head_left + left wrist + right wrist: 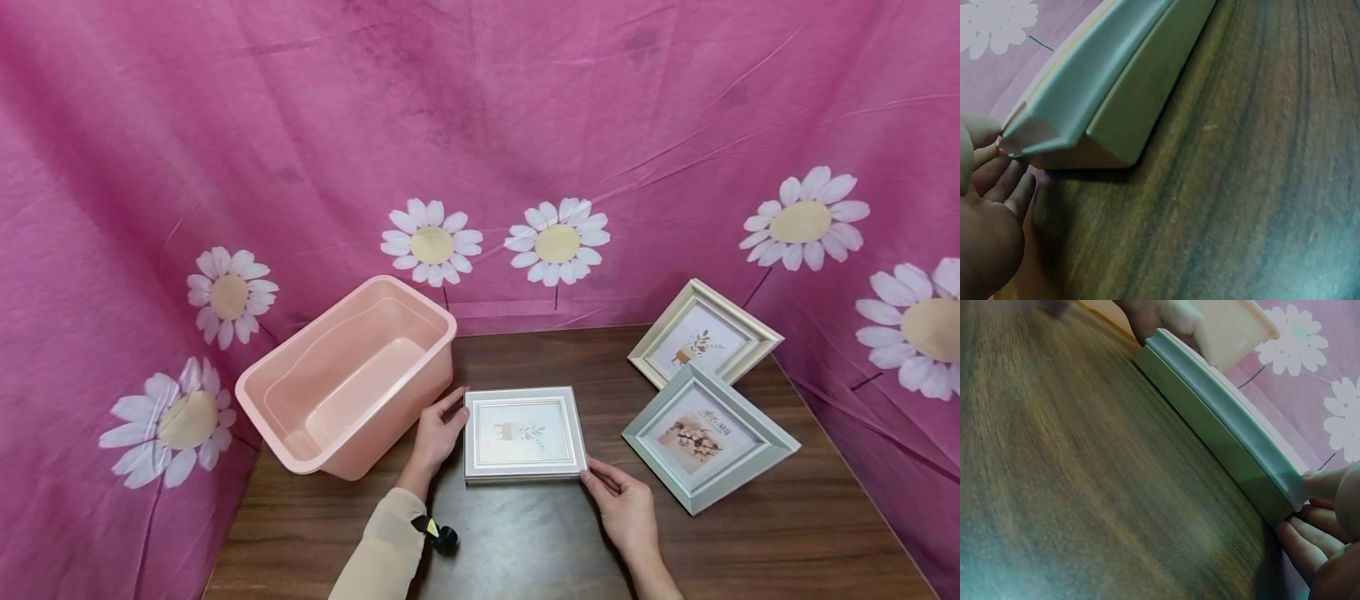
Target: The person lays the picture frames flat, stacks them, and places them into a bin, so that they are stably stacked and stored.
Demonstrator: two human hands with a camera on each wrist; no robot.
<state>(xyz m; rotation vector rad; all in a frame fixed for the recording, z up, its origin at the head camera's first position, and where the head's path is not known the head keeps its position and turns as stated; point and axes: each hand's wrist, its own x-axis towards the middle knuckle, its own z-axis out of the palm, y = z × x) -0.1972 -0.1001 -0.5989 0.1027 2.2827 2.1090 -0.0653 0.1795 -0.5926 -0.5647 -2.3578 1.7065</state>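
Observation:
A white picture frame (525, 429) with a plant print lies face up near the middle of the table. Under its white moulding (1235, 425) runs a beige layer (1210, 437); whether that is its own back or a second piece, I cannot tell. My left hand (437, 435) holds its left edge, thumb on the rim and fingers along the side. At the near right corner my right hand (624, 504) grips it, the thumb (1325, 486) on the upper edge and the fingers (1310, 540) lower down the side.
A pink plastic tub (341, 446) stands left of the frame, close to my left hand. On the right, a cream picture frame (750, 354) and a pale green one (742, 479) stand tilted, the green partly in front. A pink flowered cloth (495, 125) hangs behind the table.

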